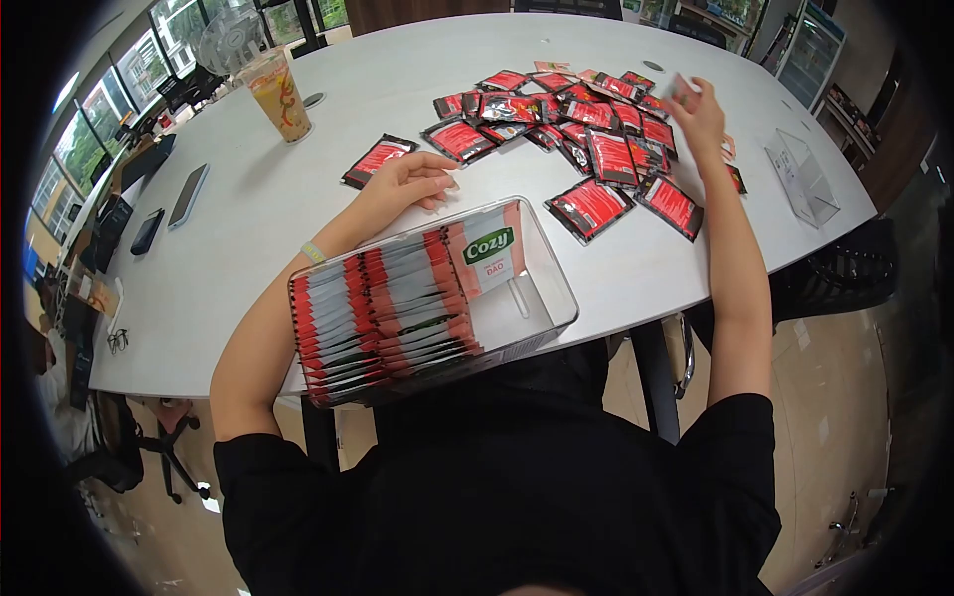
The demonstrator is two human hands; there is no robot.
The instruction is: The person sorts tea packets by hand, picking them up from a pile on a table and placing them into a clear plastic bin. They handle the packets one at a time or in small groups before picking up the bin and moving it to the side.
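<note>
A: Hands first. Where?

B: Left hand (409,184) low on the white table (238,223), fingers loosely bent, half open. It lies between a lone red sachet (378,157) and a clear box (549,266). Overlaps the sachet's corner from where I stand; contact, can't tell.

A: And the other?

B: Right hand (701,111), arm stretched well forward, at the right side of the red heap (608,157). Fingertips pinched on a small flat item (680,89), too blurred to name.

A: The heap, then?

B: Red-and-black sachets, loose, overlapping at odd angles on the table ahead of the person. A couple lie at its near side, toward the box.

A: Box position?

B: At the table's near edge, close against the black shirt (497,487). Left forearm curves along its left side; pale band (313,252) at the wrist.

A: Contents?

B: Two rows of packets (388,308) on edge, tightly packed, red and silver-grey showing. Beside them one pink packet (487,260), face showing, "Cozy" in white on green.

A: Surroundings?

B: Drink cup (278,104) far left, upright. Phone (189,197) and a smaller dark object (147,230) left, side by side. Clear stand (798,179) on the right.
</note>
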